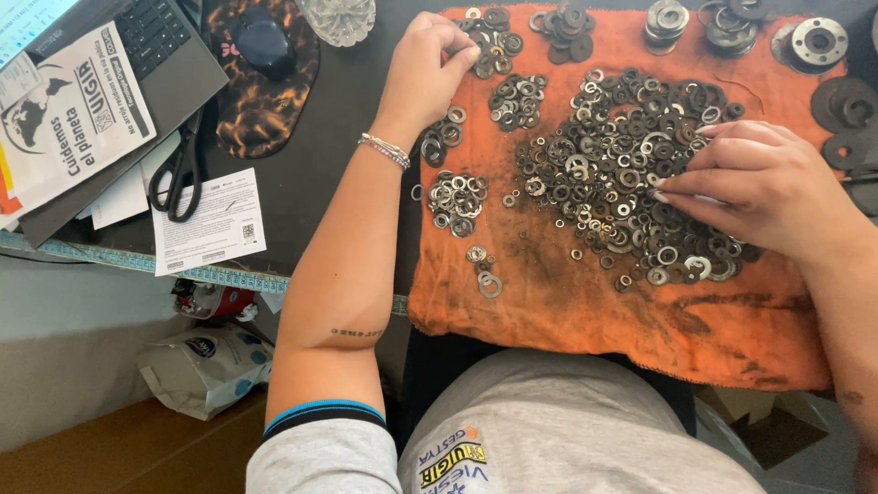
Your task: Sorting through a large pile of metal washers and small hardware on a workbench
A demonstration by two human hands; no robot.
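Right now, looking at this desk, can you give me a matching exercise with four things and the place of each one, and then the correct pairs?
Things:
1. left hand
2. right hand
3. scissors
4. computer mouse

Places:
A. on the flame-patterned mouse pad
B. on the big pile of washers in the middle of the orange cloth
C. at a small heap of washers near the cloth's top left corner
D. on the dark desk, beside the white paper slip

Pairs: 1-C, 2-B, 3-D, 4-A
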